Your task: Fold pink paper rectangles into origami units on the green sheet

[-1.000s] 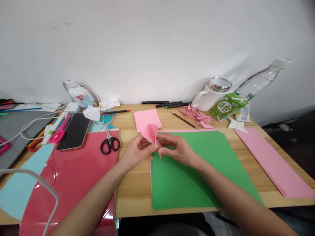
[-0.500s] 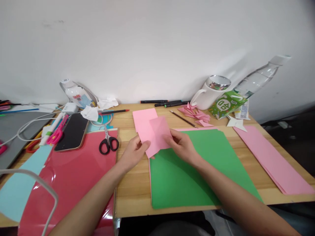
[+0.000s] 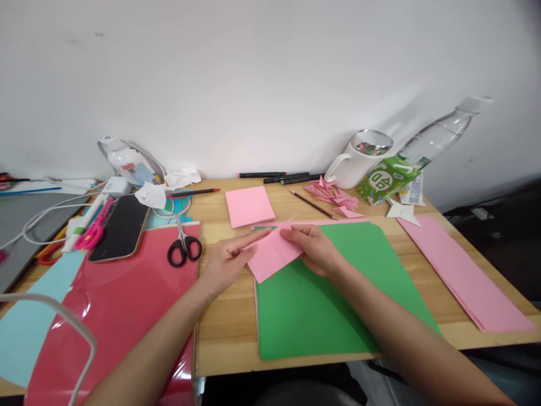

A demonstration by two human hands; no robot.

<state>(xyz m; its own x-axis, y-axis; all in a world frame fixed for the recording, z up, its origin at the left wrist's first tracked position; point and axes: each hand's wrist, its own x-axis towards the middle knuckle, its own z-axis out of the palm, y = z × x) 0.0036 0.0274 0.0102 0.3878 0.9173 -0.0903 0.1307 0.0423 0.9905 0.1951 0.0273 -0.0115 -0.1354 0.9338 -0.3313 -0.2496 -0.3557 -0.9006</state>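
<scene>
A pink sheet of paper (image 3: 273, 256) is held between both hands above the left part of a green sheet stack (image 3: 329, 304). My left hand (image 3: 228, 256) pinches its left edge between thumb and fingers. At the upper right edge, my right hand (image 3: 315, 245) grips the same paper, thumb on top. The sheet is tilted, and its upper edge looks bent over. Just beyond the hands, a stack of pink square papers (image 3: 249, 206) lies on the wooden table. Some fingertips are hidden behind the paper.
Black-handled scissors (image 3: 184, 248) lie on a red folder (image 3: 127, 304) beside a phone (image 3: 120, 228). Folded pink paper pieces (image 3: 333, 196), a pencil (image 3: 313, 204) and a white mug (image 3: 359, 160) stand toward the wall. Long pink strips (image 3: 460, 270) lie at right.
The pink sheet has come down toward me, and its upper edge is now bent over. The pink square stack behind it is uncovered. My left hand has shifted slightly left.
</scene>
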